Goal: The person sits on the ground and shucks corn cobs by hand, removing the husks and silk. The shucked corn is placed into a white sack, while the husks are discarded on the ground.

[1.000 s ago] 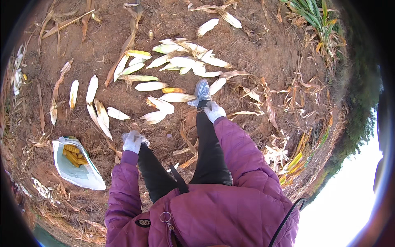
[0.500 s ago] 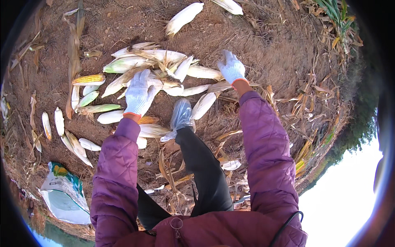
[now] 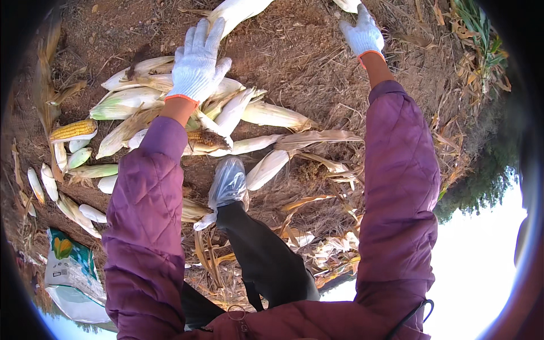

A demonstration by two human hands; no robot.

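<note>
Both my hands wear white knit gloves with orange cuffs. My left hand [image 3: 198, 67], fingers stretched out, is over the far side of a pile of husk-covered corn ears [image 3: 127, 103]. Its fingertips reach the near end of a pale ear of corn [image 3: 241, 12] at the top edge. Farther right, my right hand [image 3: 362, 38] is open, thumb and fingers apart, beside the tip of another ear of corn [image 3: 348, 4] that the frame cuts off. Whether its fingertips touch that ear, I cannot tell. Neither hand grips anything.
My foot in a clear plastic cover [image 3: 228, 180] stands just below the pile. A bare yellow corn cob [image 3: 73, 131] and several husked ears lie at left. A white and green sack [image 3: 73, 272] sits at lower left. Dry husks [image 3: 334, 252] litter the soil at right.
Both hands have moved farther away, the left from the pile's near side to its far side, the right up and to the right. The view has shifted.
</note>
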